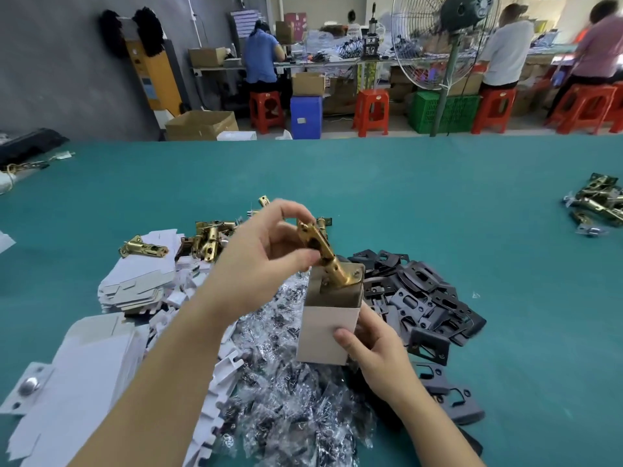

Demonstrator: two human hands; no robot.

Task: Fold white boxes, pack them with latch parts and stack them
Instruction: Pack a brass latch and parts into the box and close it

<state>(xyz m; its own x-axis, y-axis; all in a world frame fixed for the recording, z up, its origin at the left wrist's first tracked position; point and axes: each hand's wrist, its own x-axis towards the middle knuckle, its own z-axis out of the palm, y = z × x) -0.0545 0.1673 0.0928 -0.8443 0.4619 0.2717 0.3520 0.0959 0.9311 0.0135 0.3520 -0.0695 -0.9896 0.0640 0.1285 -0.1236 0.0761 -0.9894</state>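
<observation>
Brass latch [328, 256], pinched by left hand [261, 261], is entering tilted into white box [328, 326] right hand [374, 352] is gripping; faceplate risks snagging the rim.

We cannot see the brass latch's [328, 257] lower end inside the white box [328, 326]; flat cartons [77, 382] run off the table's [438, 197] near-left edge.
</observation>
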